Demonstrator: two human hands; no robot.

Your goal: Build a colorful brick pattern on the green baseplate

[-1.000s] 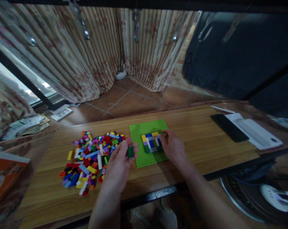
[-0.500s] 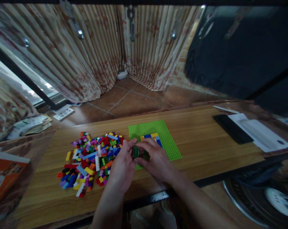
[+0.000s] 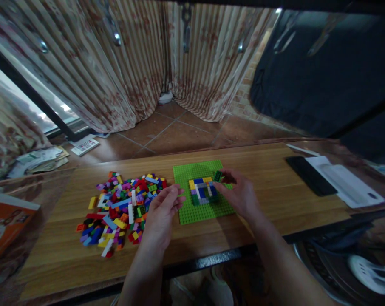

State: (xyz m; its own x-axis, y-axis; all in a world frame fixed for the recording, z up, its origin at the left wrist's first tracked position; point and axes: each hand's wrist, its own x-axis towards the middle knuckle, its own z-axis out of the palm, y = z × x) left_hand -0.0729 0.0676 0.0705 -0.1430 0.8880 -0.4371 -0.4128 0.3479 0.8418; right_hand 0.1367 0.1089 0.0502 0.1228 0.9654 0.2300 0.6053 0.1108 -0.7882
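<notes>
My right hand (image 3: 239, 191) pinches a dark green brick (image 3: 217, 176) between thumb and fingertips, just above the right back corner of a small brick build. That build (image 3: 202, 191) is a hollow rectangle of yellow, blue, white, grey and green bricks, standing on a light green baseplate (image 3: 186, 216). At the plate's left edge hovers my left hand (image 3: 163, 206), fingers loosely bent with small gaps between the tips and no brick visible in them. Left of it lies a pile of loose bricks (image 3: 122, 208) in many colours.
All of this is on a wooden table (image 3: 65, 263). A black phone-like slab (image 3: 310, 175) and a white tray-like item (image 3: 355, 180) lie at the right end. An orange box (image 3: 7, 225) stands at the left. Curtains (image 3: 122, 63) hang beyond the table.
My right hand has carried the dark green brick right, from between both hands to the build's far right corner. My left hand has let go and the build is now uncovered.
</notes>
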